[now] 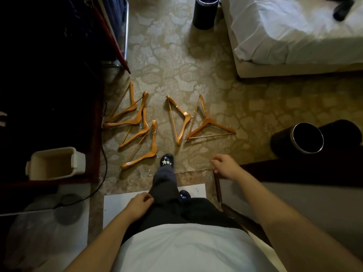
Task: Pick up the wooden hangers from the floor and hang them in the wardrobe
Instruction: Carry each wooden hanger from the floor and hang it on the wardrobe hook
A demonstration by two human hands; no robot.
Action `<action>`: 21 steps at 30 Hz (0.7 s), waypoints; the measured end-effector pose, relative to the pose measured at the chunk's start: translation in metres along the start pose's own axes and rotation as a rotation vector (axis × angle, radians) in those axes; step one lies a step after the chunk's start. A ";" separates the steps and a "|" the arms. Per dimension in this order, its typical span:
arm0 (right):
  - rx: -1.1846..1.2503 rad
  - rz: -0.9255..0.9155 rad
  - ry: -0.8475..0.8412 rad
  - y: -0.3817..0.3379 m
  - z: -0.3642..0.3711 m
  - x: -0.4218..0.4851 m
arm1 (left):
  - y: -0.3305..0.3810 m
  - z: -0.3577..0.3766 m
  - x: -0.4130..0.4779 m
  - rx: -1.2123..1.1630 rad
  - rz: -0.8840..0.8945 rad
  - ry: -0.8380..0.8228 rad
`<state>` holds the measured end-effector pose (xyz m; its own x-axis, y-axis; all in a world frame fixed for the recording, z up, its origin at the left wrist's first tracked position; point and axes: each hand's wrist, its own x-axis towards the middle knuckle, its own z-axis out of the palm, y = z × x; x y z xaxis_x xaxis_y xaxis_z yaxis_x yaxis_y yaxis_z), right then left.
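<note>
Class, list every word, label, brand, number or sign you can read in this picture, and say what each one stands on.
None: no readable text anywhere in the view.
Wooden hangers: no print visible.
Shoe: star shapes only, no letters.
White marks at the far left edge: cut off, unreadable.

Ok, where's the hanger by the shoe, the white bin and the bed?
hanger by the shoe [137, 161], head view, on its lower wooden arm.
white bin [79, 162], head view, on its outer side wall.
bed [284, 32], head view, on the bare white sheet.
</note>
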<state>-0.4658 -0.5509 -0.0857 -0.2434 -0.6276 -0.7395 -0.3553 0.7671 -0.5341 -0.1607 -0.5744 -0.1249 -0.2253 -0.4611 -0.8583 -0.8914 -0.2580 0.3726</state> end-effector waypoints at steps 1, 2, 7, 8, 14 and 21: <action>-0.005 0.021 -0.006 -0.002 -0.004 0.009 | 0.004 -0.006 0.008 0.000 -0.017 -0.013; -0.012 0.047 -0.013 -0.002 -0.008 0.018 | 0.008 -0.014 0.017 -0.005 -0.033 -0.027; -0.022 0.215 -0.074 0.003 -0.030 0.064 | 0.048 -0.077 0.082 -0.057 -0.054 -0.077; -0.026 0.235 -0.081 0.000 -0.036 0.076 | 0.060 -0.090 0.098 -0.060 -0.041 -0.073; 0.006 0.224 -0.037 -0.034 -0.068 0.172 | 0.150 -0.159 0.204 0.054 0.057 -0.084; 0.019 0.229 -0.031 -0.028 -0.094 0.301 | 0.242 -0.168 0.345 0.113 0.099 -0.039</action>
<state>-0.6140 -0.7734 -0.2545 -0.2876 -0.4327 -0.8544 -0.2773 0.8915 -0.3582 -0.3881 -0.9389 -0.2714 -0.3278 -0.4454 -0.8332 -0.9021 -0.1144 0.4160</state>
